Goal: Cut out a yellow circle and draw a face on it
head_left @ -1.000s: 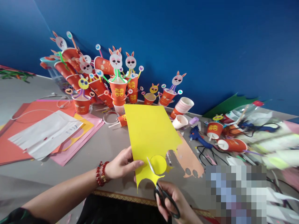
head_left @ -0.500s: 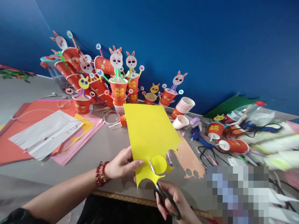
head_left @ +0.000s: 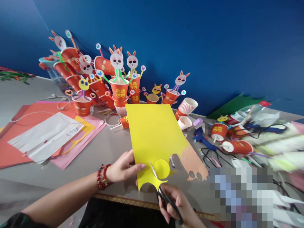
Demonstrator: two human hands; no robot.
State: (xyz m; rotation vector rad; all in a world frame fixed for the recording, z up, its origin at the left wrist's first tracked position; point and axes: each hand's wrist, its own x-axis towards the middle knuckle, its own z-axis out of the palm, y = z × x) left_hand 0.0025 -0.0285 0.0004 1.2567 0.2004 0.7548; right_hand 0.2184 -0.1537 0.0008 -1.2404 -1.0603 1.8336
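Note:
My left hand (head_left: pixel 125 167) pinches the left edge of a sheet of yellow paper (head_left: pixel 154 133), thumb on top and the other fingers beneath. Rounded bites are cut out of the sheet's near and right edges. My right hand (head_left: pixel 177 202) grips black-handled scissors (head_left: pixel 169 204), with fingers in the handles. Their blades lie against the paper at its lower part, beside a partly cut yellow circle (head_left: pixel 161 168) that still joins the sheet on its left.
Red paper cups with animal faces (head_left: pixel 120 90) crowd the back by the blue wall. Coloured sheets (head_left: pixel 47 133) lie left. A stack of cups (head_left: pixel 187 107), a blue glue gun (head_left: pixel 204 139) and a peach paper scrap (head_left: pixel 193 163) are to the right.
The yellow sheet's far right part has shifted slightly right, now overlapping more of the peach scrap. The scissors stay at nearly the same spot on the paper.

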